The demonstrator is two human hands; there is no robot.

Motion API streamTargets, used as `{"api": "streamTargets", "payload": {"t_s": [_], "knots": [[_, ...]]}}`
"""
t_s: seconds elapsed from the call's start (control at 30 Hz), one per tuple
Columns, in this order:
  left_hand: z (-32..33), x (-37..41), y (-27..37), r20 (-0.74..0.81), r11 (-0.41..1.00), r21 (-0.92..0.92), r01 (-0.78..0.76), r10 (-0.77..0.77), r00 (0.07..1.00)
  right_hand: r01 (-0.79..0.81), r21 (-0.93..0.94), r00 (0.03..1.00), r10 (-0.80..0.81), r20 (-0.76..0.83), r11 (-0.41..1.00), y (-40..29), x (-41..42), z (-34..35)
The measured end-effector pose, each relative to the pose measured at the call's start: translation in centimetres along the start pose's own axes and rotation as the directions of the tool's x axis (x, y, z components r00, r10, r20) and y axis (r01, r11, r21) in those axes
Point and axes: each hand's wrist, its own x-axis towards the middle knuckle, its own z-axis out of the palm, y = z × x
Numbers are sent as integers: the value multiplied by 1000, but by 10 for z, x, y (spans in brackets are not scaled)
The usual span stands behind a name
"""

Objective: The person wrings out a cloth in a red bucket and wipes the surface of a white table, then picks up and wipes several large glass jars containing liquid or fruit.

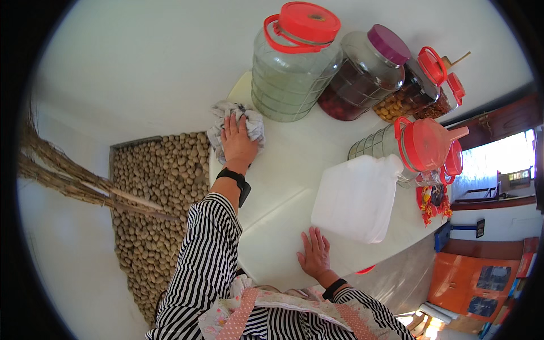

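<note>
My left hand (240, 142) presses on a crumpled grey-white cloth (221, 114) at the left edge of a white table (280, 170). Its fingers lie over the folds. Low on the tabletop, my right hand (315, 257) rests palm down with nothing in it. Just beyond its fingertips is a white plastic jug (357, 197). A large glass jar (293, 80) with a red lid and handle stands close to the cloth, holding pale or clear contents. Beside it is a purple-lidded jar (361, 76) of dark liquid with red fruit at the bottom.
Further right are more red-lidded jars (403, 93), a glass jar (374, 142) topped by a red plastic funnel (429, 142), and wrapped sweets (435, 204). Left of the table lies a heap of walnut-like round things (161, 242), with a twig broom (85, 182) across it. An orange cabinet (463, 276) stands at lower right.
</note>
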Motion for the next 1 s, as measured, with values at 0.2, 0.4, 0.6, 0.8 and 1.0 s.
{"api": "streamTargets", "payload": {"t_s": [0.2, 0.4, 0.6, 0.8, 1.0], "knots": [[5, 40, -6, 33, 998, 54, -37, 35, 999, -18, 2, 1000, 18, 14, 1000, 0, -3, -1], [10, 39, -10, -13, 992, 88, -94, 96, 995, -17, 7, 1000, 17, -7, 1000, 2, -3, 0], [-2, 1, -7, 52, 993, 61, -103, 100, 994, -36, 6, 999, 36, -7, 999, 2, -3, -1], [-12, -67, -24, 10, 985, 4, -174, 174, 985, -36, 8, 999, 36, -32, 999, 2, -6, -2], [-27, -136, -45, 16, 985, -5, -174, 174, 985, -1, 32, 996, 4, -89, 999, -1, -8, -1]]}}
